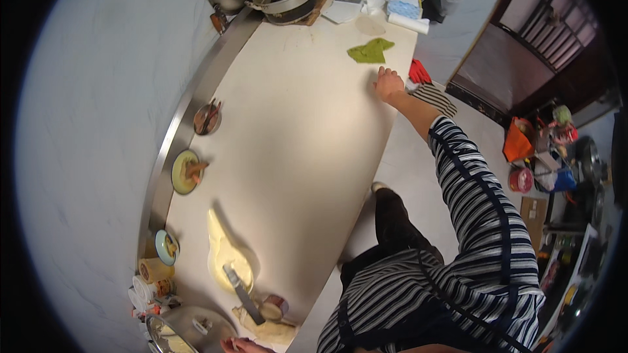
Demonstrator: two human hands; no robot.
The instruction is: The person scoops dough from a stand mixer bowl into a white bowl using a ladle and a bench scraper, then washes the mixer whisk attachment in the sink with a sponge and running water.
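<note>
My right hand (389, 85) stretches out over the far right edge of the table, its fingers extended and nothing in them. Just beyond the fingertips lies a crumpled green cloth (371, 51), apart from the hand. Only a part of my left hand (243, 346) shows at the bottom edge, beside a large metal basin (208, 319); its fingers are too cut off to read. Near it a yellow scoop-shaped vessel (219, 248) rests on the table (288, 144). A flat tool with a dark handle (250, 307) leans across its rim, next to a small round jar (275, 307).
Along the wall side stand a bowl with sticks (207, 119), a yellow-green dish (186, 180), a small bowl (167, 247) and several jars (156, 270). A pot (284, 3), a white scale (343, 9) and a paper roll (408, 23) occupy the far end. Red gloves (418, 72) hang beside the right edge.
</note>
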